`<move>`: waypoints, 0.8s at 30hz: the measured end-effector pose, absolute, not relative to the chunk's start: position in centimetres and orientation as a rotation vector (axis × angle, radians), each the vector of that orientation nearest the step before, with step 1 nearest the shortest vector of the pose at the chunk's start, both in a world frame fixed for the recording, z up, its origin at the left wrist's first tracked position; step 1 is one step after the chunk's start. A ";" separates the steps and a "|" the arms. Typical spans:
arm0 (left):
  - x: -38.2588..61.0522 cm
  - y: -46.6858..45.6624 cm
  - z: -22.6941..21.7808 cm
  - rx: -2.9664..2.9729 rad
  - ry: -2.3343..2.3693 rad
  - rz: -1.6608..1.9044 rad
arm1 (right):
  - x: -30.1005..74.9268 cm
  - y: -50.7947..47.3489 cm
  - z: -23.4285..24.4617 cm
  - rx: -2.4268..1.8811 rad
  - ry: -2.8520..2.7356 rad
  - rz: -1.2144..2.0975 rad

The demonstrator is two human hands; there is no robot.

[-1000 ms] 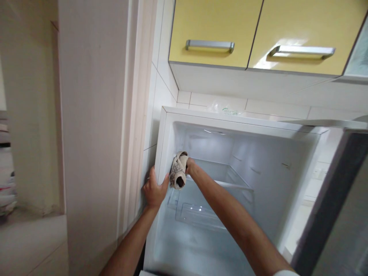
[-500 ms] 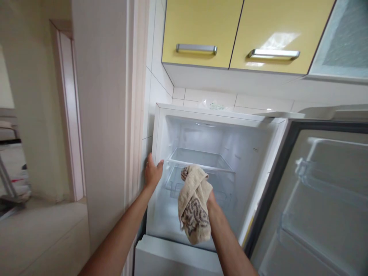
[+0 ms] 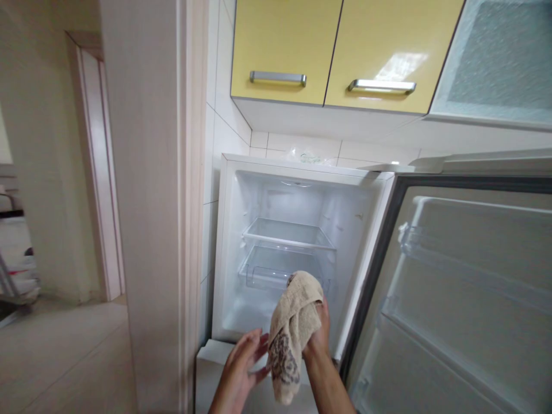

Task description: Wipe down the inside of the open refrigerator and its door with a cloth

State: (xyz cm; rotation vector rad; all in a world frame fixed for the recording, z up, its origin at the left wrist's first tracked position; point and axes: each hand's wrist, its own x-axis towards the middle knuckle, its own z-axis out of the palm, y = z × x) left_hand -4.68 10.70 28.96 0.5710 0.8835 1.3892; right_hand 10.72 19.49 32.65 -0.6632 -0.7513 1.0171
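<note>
A beige towel (image 3: 297,322) with a dark scroll pattern is bunched in my right hand (image 3: 318,330), whose fingers are mostly covered by the cloth. My left hand (image 3: 245,362) is just left of the towel with fingers apart, its fingertips close to the cloth; whether they touch it I cannot tell. Both hands are in front of the open fridge (image 3: 230,247), near the bottom of its upper compartment. Inside are a glass shelf (image 3: 288,231) and a lower shelf with a clear drawer front (image 3: 265,277).
The fridge door (image 3: 466,276) stands wide open at right, with clear door racks. Yellow cabinets (image 3: 284,40) hang above. A plastic bag (image 3: 308,155) lies on top of the fridge. A door frame (image 3: 164,201) rises close on the left. Below is a lower fridge section (image 3: 211,368).
My left hand has left the fridge's left edge and come down and right, beside the towel. The right hand with the towel has drawn slightly lower. The view has shifted right.
</note>
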 end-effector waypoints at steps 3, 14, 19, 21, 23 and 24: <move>-2.5 8.7 29.2 0.453 0.619 1.244 | 10.5 17.7 34.0 -0.788 -0.652 0.886; 0.9 9.0 31.4 0.439 0.406 1.574 | 9.6 13.9 30.6 -0.674 -1.469 0.067; 0.7 8.3 33.1 0.483 0.515 1.747 | 8.9 12.5 28.0 -0.746 -1.523 0.102; 0.3 7.9 33.6 0.508 0.591 1.775 | 8.6 11.5 27.0 -0.741 -1.566 0.187; -0.1 7.7 33.6 0.523 0.678 1.743 | 8.3 10.3 26.1 -0.718 -1.617 0.324; -0.3 7.7 33.4 0.533 0.715 1.714 | 8.3 9.7 25.7 -0.704 -1.636 0.397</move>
